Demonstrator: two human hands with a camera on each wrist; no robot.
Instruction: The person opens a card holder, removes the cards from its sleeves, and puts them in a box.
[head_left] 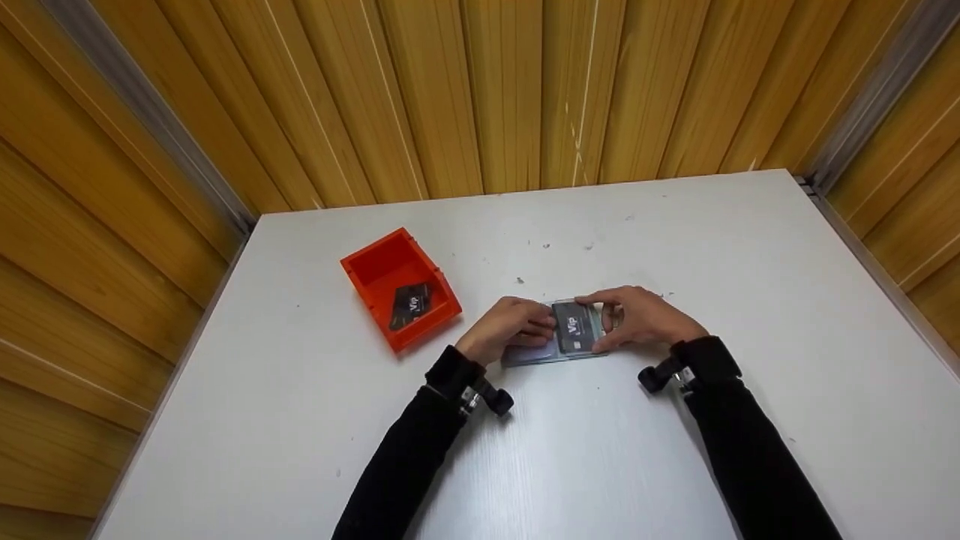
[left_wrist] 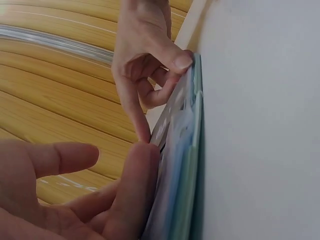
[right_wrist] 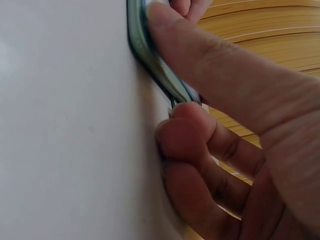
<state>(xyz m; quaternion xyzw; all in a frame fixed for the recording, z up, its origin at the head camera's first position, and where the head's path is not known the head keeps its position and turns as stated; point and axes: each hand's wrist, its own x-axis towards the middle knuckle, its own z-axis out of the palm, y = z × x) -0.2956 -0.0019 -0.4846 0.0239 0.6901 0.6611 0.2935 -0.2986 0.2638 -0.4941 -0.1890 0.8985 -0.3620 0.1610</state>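
A thin card holder point(head_left: 531, 355) with clear, pale blue-green pages lies spread on the white table. On its right side is a dark grey card point(head_left: 574, 337) marked "Vip". My left hand point(head_left: 512, 324) rests its fingertips on the holder beside the card's left edge; in the left wrist view its thumb stands apart from the pages. With thumb and index finger, my right hand point(head_left: 641, 319) grips the card by its upper and lower edges. Its other fingers curl beside the holder's right end. Whether the card sits inside a pocket cannot be told.
Left of the hands stands an orange-red plastic bin point(head_left: 361, 287) with several dark cards point(head_left: 412, 300) inside. Small marks or bits dot the white table point(head_left: 300, 420). Yellow wood-patterned panels point(head_left: 502, 97) rise behind it and at both sides.
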